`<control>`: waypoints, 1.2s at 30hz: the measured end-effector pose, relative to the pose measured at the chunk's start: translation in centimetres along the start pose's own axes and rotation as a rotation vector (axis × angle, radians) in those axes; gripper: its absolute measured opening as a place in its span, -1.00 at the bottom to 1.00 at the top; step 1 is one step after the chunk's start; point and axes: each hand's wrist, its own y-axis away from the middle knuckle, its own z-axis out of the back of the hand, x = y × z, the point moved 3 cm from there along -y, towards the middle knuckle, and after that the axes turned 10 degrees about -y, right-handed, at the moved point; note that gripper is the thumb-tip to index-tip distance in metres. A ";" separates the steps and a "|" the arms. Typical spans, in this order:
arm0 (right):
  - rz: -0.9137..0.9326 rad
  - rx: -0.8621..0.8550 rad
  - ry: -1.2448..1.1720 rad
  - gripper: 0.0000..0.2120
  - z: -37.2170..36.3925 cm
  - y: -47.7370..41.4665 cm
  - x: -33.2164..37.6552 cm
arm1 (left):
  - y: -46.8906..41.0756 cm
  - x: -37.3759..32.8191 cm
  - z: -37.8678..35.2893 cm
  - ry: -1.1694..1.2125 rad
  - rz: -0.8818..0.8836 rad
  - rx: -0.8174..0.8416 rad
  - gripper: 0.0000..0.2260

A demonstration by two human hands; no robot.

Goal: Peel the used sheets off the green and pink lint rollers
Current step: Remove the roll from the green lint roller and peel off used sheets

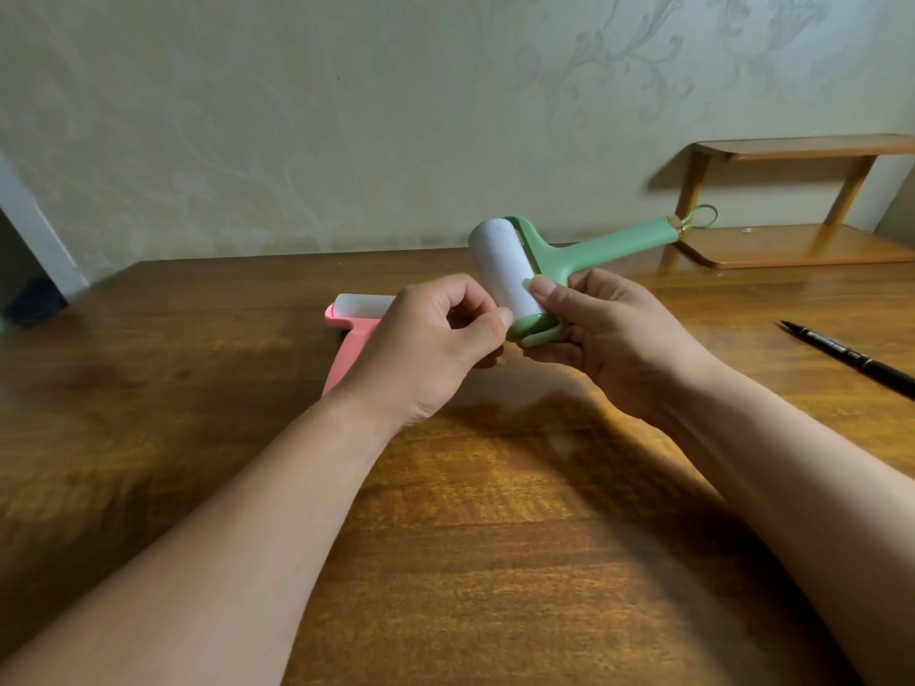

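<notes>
The green lint roller point(584, 252) is held up above the wooden table point(495, 512), its white sheet roll point(500, 262) pointing left and its handle slanting up to the right. My right hand point(609, 339) grips the roller's head, thumb pressed on the white roll. My left hand point(435, 349) is curled with its thumb and fingertips pinched at the lower edge of the roll. The pink lint roller point(349, 339) lies on the table behind my left hand, partly hidden by it.
A black pen point(849, 358) lies on the table at the right. A small wooden two-tier shelf point(792, 205) stands at the back right against the patterned wall. The table's left edge runs near a dark object on the floor.
</notes>
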 end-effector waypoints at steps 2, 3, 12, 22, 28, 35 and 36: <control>0.001 0.007 -0.003 -0.75 0.0 0.0 -0.1 | 0.0 0.1 0.1 -0.015 -0.006 -0.011 -0.87; 0.001 0.011 -0.006 -0.74 -0.1 0.0 -0.1 | 0.0 0.1 0.1 -0.020 -0.010 -0.017 -0.85; 0.001 0.017 0.004 -0.54 0.3 -0.2 -0.1 | 0.1 -0.6 0.3 -0.058 -0.008 0.003 -0.87; -0.054 0.018 0.030 -0.73 0.5 -0.2 -0.2 | 0.0 -0.7 0.5 -0.140 0.015 0.062 -0.88; -0.032 -0.006 0.055 -0.81 0.5 -0.3 -0.3 | 0.0 -0.6 0.5 -0.074 0.035 0.093 -0.90; -0.032 -0.031 0.072 -0.74 0.6 -0.4 -0.5 | 0.0 -0.7 0.4 -0.171 0.015 0.079 -0.86; -0.028 -0.038 0.073 -0.74 0.6 -0.4 -0.6 | 0.1 -0.7 0.4 -0.185 0.015 0.074 -0.85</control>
